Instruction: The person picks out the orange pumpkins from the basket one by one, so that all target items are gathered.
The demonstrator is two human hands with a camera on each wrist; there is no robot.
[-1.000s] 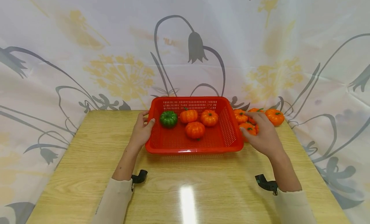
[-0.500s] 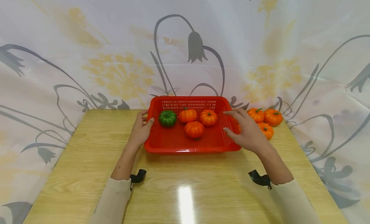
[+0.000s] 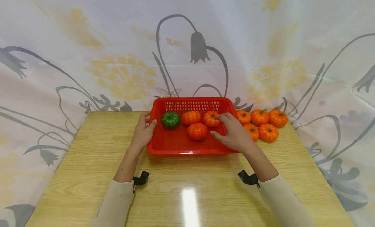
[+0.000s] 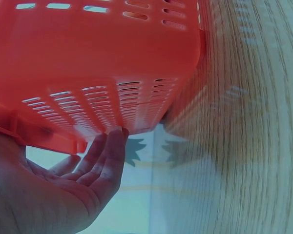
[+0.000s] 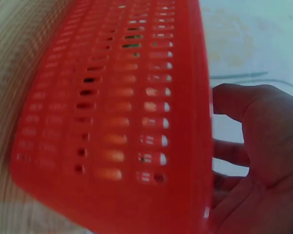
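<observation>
My left hand (image 3: 142,132) holds the left rim of a red plastic basket (image 3: 193,152), thumb over the rim. In the left wrist view, the fingers (image 4: 110,161) lie along the basket's slotted outer wall. A green pumpkin (image 3: 171,120) and three orange pumpkins (image 3: 197,131) sit inside the basket. Over its right part is my right hand (image 3: 232,132), thumb and fingers apart with nothing between them. Its fingertips are beside the rightmost orange pumpkin (image 3: 210,119); whether they touch it, I cannot tell. In the right wrist view, the basket wall hides part of the right hand (image 5: 271,141).
Several more orange pumpkins (image 3: 268,132) are grouped on the wooden table (image 3: 164,194) to the right of the basket. Behind the table hangs a pale flower-printed cloth (image 3: 123,41).
From above the pumpkins on the right, my right hand has moved left over the basket's rim, beside a pumpkin inside. My left hand and the basket have stayed in place.
</observation>
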